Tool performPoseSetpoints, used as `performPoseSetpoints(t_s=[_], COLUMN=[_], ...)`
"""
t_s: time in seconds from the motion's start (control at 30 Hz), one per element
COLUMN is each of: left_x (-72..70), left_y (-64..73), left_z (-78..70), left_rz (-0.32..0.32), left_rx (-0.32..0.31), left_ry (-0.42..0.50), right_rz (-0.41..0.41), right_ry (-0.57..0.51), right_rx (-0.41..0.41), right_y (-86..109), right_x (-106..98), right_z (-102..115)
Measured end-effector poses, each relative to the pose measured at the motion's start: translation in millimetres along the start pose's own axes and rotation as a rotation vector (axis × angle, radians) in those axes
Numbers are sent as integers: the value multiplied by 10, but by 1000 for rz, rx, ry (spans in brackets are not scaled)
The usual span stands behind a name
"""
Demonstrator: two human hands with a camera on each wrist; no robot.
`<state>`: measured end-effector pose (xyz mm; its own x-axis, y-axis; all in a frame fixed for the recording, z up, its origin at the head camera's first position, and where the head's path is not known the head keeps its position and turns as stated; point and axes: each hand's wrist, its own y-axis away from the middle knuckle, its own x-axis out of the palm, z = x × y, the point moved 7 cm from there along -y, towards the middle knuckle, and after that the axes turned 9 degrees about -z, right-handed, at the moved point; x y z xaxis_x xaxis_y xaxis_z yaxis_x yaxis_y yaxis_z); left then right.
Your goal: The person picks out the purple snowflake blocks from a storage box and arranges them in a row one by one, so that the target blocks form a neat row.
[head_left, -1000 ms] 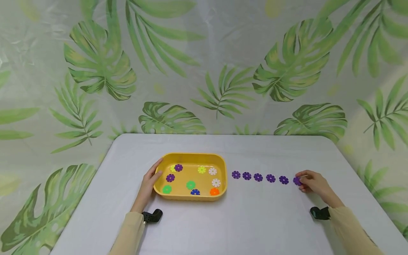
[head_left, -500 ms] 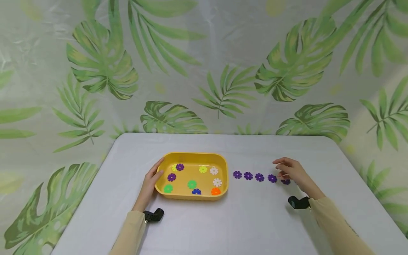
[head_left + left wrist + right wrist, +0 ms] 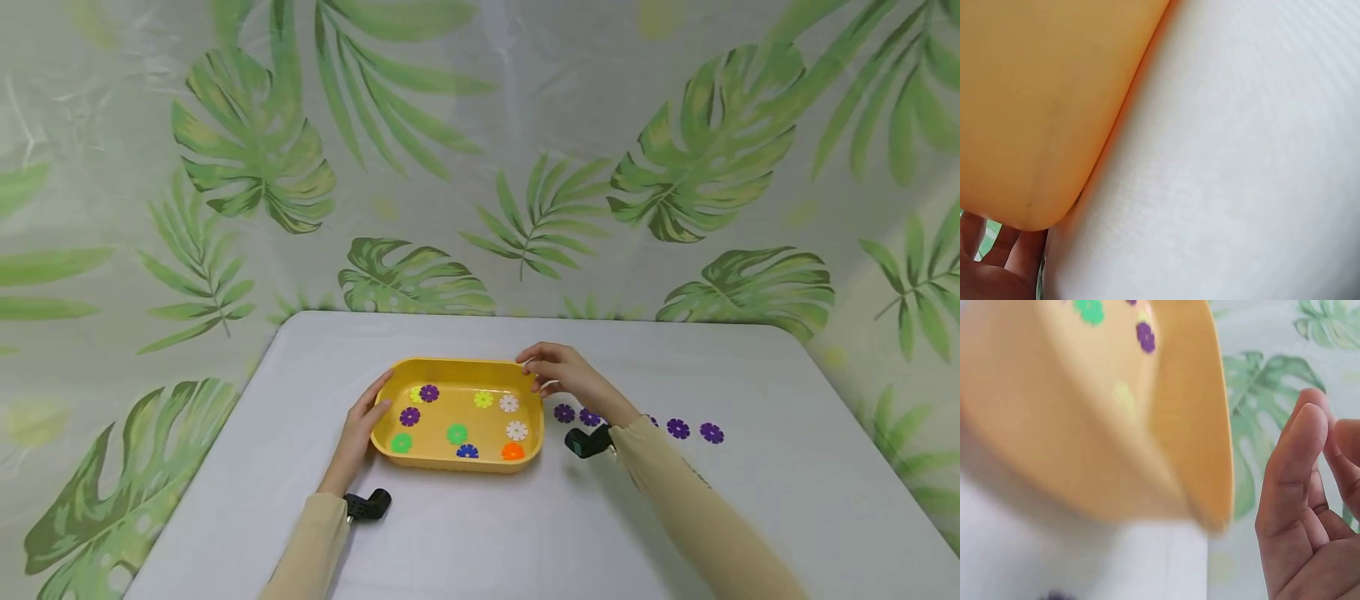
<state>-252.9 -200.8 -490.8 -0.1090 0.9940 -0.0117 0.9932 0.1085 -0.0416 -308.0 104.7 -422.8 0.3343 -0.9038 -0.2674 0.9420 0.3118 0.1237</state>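
A yellow tray (image 3: 442, 464) stands on the table with loose flower-shaped plastic discs inside. My left hand (image 3: 362, 427) holds its left end, thumb at the rim and fingers along the outer side; in the left wrist view those fingers (image 3: 1005, 250) show past the tray's corner. Over the tray's back right corner hovers my right hand (image 3: 566, 373), fingers loosely bent with nothing between them. Inside lie purple (image 3: 409, 416), green (image 3: 457, 433), white (image 3: 517, 431), yellow (image 3: 483, 400), blue (image 3: 468, 451) and orange (image 3: 513, 451) discs.
Right of the tray, several purple discs (image 3: 678, 428) form a row on the white table (image 3: 465, 533); my right forearm partly covers it. A leaf-patterned sheet (image 3: 420, 167) hangs behind the table's back edge. Each wrist wears a small black camera (image 3: 588, 442).
My right hand has let go of the purple disc at the row's right end and swept left to the tray. The left hand still holds the tray. The whole view has shifted slightly.
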Motion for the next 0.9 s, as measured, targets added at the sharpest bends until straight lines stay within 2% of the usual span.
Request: performPoseSetpoints(t_s=[0.2,0.4,0.6,0.8,0.9], left_x=[45,49,43,42,45], left_y=[90,102,95,96,94], left_z=[-190,-211,-206,-195,-193], left_rz=[18,13,10,9,10], left_rx=[0,-4,-7,-16,-13], left_ry=[-7,-4,-3,-14,-15], right_rz=[137,253,255,260,290], right_ry=[-26,-6,84,190,200], right_rx=[-17,5,48,16,21], right_y=[-185,-312,-448,-556,-585], right_x=[564,1000,1282,1451,1505], right_z=[130,126,50,9,-31])
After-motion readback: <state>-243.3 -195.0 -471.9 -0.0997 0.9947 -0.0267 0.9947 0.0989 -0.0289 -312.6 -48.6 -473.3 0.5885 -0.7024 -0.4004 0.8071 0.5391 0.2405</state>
